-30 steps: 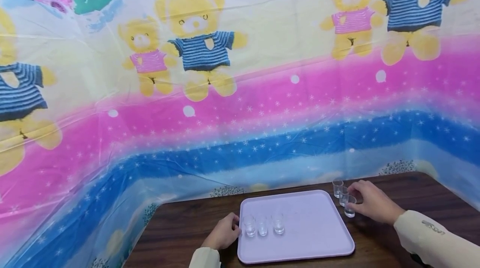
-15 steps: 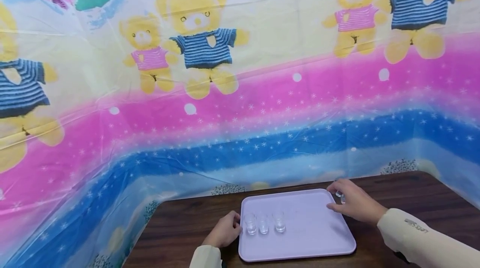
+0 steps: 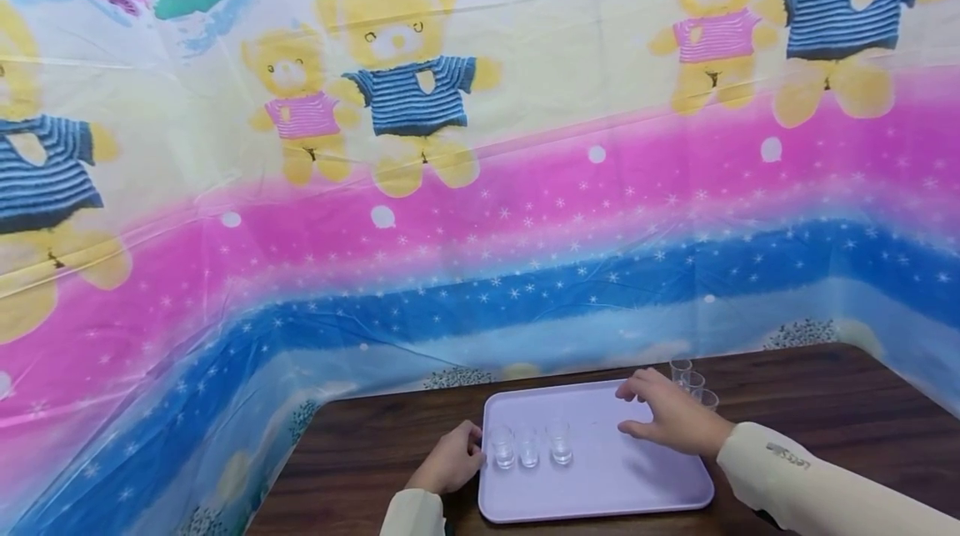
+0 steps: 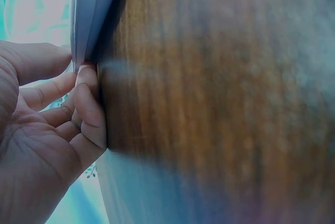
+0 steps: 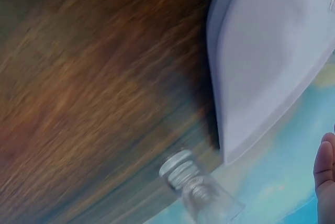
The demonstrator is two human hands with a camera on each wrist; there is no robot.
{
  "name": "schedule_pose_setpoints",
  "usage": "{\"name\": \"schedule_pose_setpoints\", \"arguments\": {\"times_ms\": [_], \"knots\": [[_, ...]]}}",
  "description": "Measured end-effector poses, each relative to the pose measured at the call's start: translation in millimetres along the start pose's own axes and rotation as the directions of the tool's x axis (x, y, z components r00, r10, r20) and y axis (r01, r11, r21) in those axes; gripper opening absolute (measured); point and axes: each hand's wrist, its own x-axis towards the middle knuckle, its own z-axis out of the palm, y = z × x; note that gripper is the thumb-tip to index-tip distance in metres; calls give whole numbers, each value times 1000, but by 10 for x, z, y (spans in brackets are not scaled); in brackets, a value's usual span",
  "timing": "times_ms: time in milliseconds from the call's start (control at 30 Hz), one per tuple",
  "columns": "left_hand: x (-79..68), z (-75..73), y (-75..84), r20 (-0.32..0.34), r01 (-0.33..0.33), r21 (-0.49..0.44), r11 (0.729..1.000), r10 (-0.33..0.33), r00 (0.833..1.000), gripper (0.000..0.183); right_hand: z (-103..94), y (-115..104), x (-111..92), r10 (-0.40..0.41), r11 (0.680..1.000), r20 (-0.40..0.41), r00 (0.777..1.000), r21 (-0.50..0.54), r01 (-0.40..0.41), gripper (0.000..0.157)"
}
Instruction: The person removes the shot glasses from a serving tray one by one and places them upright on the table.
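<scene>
A pale lilac tray (image 3: pixel 607 490) lies on the table. My left hand (image 3: pixel 452 459) grips its left edge; in the left wrist view, the thumb meets the rim (image 4: pixel 94 14) and curled fingers (image 4: pixel 90 111) sit at its underside. Three small clear glasses (image 3: pixel 561 448) stand in a row on the tray's left half. Over the right part of the tray, my right hand (image 3: pixel 671 418) hovers with thumb and fingers spread, holding nothing. Behind it, three more clear glasses (image 3: pixel 681 370) stand in a line beyond the tray's right side, partly hidden by the hand.
The dark wooden table (image 3: pixel 817 403) extends to both sides of the tray. Close behind it hangs a printed curtain (image 3: pixel 525 211) with teddy bears, meeting the table's back edge. In the right wrist view, overlapping glasses (image 5: pixel 201 187) stand near the tray's corner.
My right hand has moved left from the glasses on the right to above the tray, leaving those glasses on the table. The left hand keeps its place at the tray's edge.
</scene>
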Motion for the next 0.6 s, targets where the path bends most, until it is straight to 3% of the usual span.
{"name": "schedule_pose_setpoints", "arguments": {"times_ms": [233,600], "knots": [[-3,5,4,-7,-10,5,1000,10,1000,20,65,-99,33,28,1000,30,999,6,-28,36],[-4,6,5,-4,-5,2,1000,5,1000,21,206,-273,121,-50,998,66,997,39,47,34]]}}
